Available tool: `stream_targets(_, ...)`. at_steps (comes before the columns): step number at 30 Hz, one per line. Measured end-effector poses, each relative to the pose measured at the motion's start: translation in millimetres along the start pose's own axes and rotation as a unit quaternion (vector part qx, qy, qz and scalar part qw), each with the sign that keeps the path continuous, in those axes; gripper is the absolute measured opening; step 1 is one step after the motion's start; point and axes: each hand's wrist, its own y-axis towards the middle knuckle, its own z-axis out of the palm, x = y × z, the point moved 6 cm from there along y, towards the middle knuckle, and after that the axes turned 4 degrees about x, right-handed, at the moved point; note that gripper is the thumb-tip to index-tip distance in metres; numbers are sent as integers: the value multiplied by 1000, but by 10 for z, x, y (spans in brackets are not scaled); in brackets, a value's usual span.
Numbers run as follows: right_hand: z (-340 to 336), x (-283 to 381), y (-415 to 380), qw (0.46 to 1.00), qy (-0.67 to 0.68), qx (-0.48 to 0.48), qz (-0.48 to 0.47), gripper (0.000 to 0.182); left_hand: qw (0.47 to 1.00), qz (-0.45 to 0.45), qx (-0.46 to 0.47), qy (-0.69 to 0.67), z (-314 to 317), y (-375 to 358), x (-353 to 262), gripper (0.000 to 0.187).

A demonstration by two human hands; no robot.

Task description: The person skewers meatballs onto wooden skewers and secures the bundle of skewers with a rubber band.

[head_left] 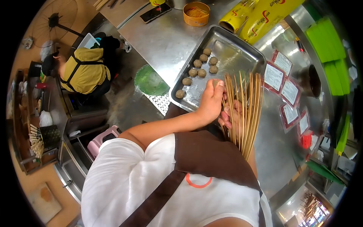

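Note:
My right hand [231, 115] grips a fanned bundle of bamboo skewers [244, 109], tips pointing away over the tray's near edge. My left hand [211, 100] reaches in from the left and pinches a brown meatball [216, 82] at the skewer tips. A steel tray [242, 53] on the steel counter holds several loose meatballs [202, 64] in a rough line along its left side.
Sealed packets with red-edged labels [289, 90] lie right of the tray. Yellow film rolls [261, 15], an orange tub [196, 13] and a phone [155, 12] sit at the back. Green boards [329, 49] lie far right. Another person in yellow [85, 70] crouches at left.

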Motion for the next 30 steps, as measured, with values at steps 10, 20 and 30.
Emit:
stream_targets(10, -335, -70, 74, 984, -173, -33, -9, 24, 985, -143, 87, -50, 168, -231, -153, 28)
stream_targets(20, -228, -69, 150, 995, -100, 9, 9, 23, 984, -124, 109, -68, 168, -258, -38, 27)
stream_targets(30, -121, 80, 18, 997, -54, 45, -9, 23, 952, 218, 23, 216, -175, -28, -220, 19)
